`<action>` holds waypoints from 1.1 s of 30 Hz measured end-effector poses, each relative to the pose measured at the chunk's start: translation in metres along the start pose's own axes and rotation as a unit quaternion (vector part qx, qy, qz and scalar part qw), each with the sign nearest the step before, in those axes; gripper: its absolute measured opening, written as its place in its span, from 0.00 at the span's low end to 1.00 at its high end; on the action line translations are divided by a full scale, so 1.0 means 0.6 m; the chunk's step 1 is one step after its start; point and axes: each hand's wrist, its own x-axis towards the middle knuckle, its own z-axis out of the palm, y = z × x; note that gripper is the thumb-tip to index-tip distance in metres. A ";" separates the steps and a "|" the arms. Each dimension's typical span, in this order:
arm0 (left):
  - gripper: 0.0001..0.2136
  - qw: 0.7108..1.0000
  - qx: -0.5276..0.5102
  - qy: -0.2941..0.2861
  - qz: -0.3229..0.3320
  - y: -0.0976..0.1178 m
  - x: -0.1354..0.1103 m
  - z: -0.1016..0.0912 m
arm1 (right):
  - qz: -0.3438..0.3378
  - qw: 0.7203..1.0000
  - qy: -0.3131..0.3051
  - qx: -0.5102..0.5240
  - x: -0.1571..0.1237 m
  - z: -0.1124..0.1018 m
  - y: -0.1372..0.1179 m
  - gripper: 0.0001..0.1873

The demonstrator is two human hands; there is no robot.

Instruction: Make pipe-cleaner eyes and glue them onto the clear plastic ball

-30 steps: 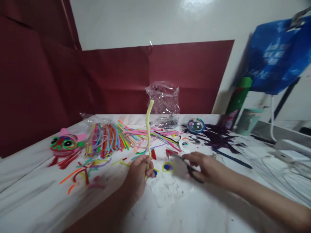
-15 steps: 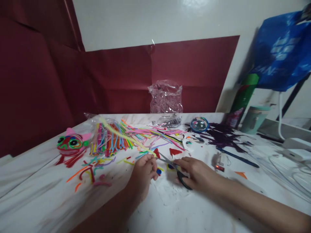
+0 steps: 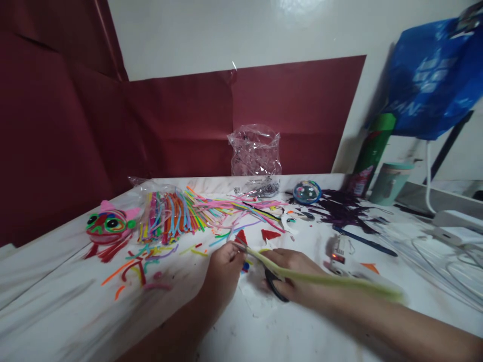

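My left hand (image 3: 224, 266) is closed, with thumb and fingers pinched beside the tips of the scissors. A fuzzy yellow pipe cleaner (image 3: 320, 276) runs from near these fingertips to the right, passing over my right hand and forearm. Its far end is smeared by motion, and its near end is hidden around the blades. My right hand (image 3: 294, 266) grips black-handled scissors (image 3: 273, 281), whose blades point left towards my left fingers. Just beyond the hands lie two red triangular pieces (image 3: 269, 235). A small blue piece (image 3: 245, 267) is beside my left fingers.
At the back left, a plastic bag holds colourful pipe cleaners (image 3: 171, 216), near a pink decorated mask-like figure (image 3: 109, 223). Cut scraps (image 3: 141, 266) lie in front. To the right are dark purple strands (image 3: 341, 208), a blue pen-like stick (image 3: 366, 242), cables and a green cup (image 3: 391, 183).
The yellow pipe cleaner has swung from the upper left across to the right, over my right arm. Both hands stay close together, and the scissors remain in my right hand.
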 end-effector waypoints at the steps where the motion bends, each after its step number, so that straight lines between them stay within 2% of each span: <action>1: 0.07 1.000 -0.002 -0.003 0.000 0.003 -0.001 0.001 | -0.001 1.000 -0.003 0.005 -0.001 0.001 0.000 0.08; 6: 0.07 1.000 0.007 -0.018 -0.008 0.016 -0.008 0.003 | -0.007 1.000 -0.009 0.012 -0.004 0.002 0.000 0.07; 13: 0.05 0.998 0.057 0.020 0.016 -0.001 -0.004 0.000 | -0.023 0.999 0.014 -0.020 -0.004 0.010 -0.001 0.08; 20: 0.06 0.999 0.043 0.017 -0.011 0.004 -0.009 0.001 | -0.045 0.998 0.028 -0.018 -0.003 0.021 0.009 0.04; 26: 0.06 0.999 0.011 0.014 -0.044 0.004 -0.007 0.006 | -0.027 0.999 0.019 -0.010 -0.004 0.017 0.016 0.04; 30: 0.04 0.999 -0.005 0.002 -0.038 0.003 -0.001 0.003 | -0.032 0.999 0.025 -0.021 -0.004 0.007 0.004 0.12; 33: 0.04 0.999 -0.017 0.002 -0.037 0.006 0.000 0.001 | -0.026 0.999 0.027 -0.029 -0.003 -0.002 0.004 0.13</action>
